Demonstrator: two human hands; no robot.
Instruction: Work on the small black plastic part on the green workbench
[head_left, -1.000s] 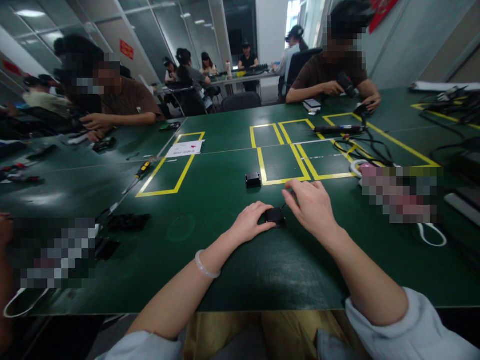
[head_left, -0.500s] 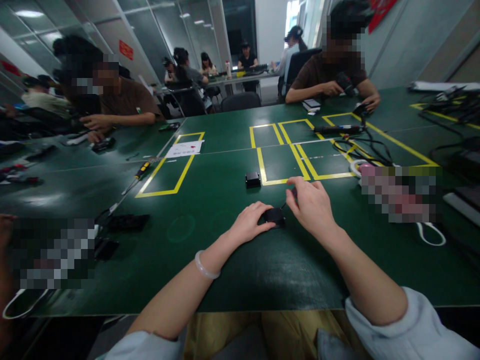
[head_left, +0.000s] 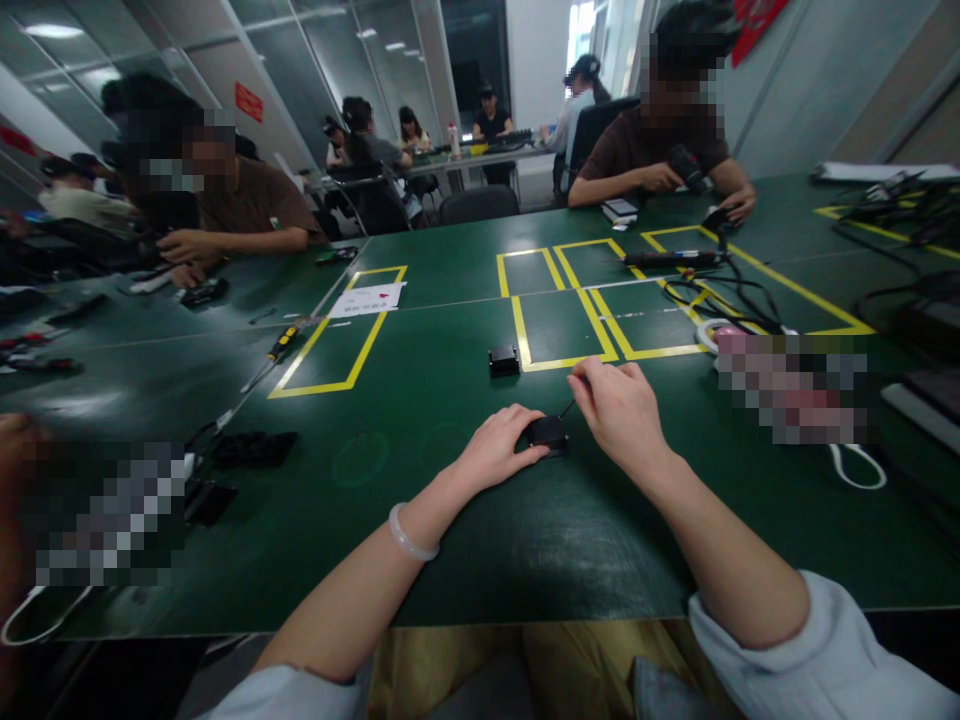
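On the green table, my left hand (head_left: 501, 442) is closed around the left side of a small black box-like part (head_left: 550, 436), thumb along the near side and fingers over the far side. My right hand (head_left: 619, 405) is pinched on a thin dark-shafted tool (head_left: 568, 408), whose lower end meets the top right corner of that part. Its handle is hidden in my fingers, so the exact kind cannot be made out. A second, similar black part (head_left: 503, 361) stands a little farther off, near a yellow-taped outline.
Yellow tape outlines (head_left: 568, 363) mark the table. To the left lie a yellow-and-black screwdriver (head_left: 283, 343), a paper sheet (head_left: 367, 299) and dark parts (head_left: 255, 447). Cables (head_left: 739, 300) are at the right. Across the table, a co-worker (head_left: 660, 150) holds a power tool (head_left: 688, 168).
My right hand has turned slightly and its fingers have closed in around the tool. My left hand and the black part stay in place. A person's hand at the left edge has moved further into view.
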